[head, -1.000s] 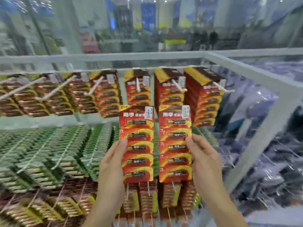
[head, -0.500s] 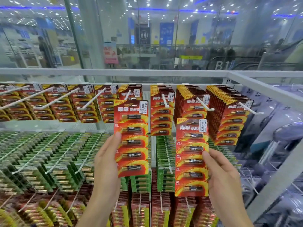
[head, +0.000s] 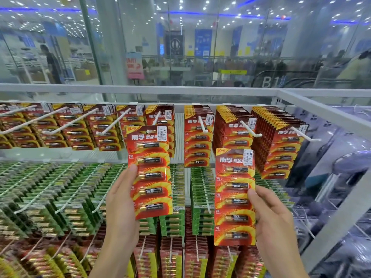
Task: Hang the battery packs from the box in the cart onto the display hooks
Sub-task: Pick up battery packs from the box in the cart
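Note:
Each hand holds one red-and-yellow battery pack upright before the display. My left hand [head: 120, 199] grips the left pack [head: 150, 171] by its left edge; the pack's hanging hole sits at the tip of a white hook [head: 155, 121] in the top row. My right hand [head: 271, 219] grips the right pack [head: 234, 197] by its right edge, lower down, below a white hook [head: 251, 129] that carries a thick stack of the same packs. The cart and box are out of view.
The top row holds several white hooks with red packs [head: 279, 145], fuller at the right. Green packs [head: 50, 189] fill the middle rows, red and yellow ones the bottom. A grey metal frame [head: 321, 111] borders the display on top and right, with glass behind.
The left pack has risen and its hole now meets the hook tip. The right pack has moved right and down, away from the left one.

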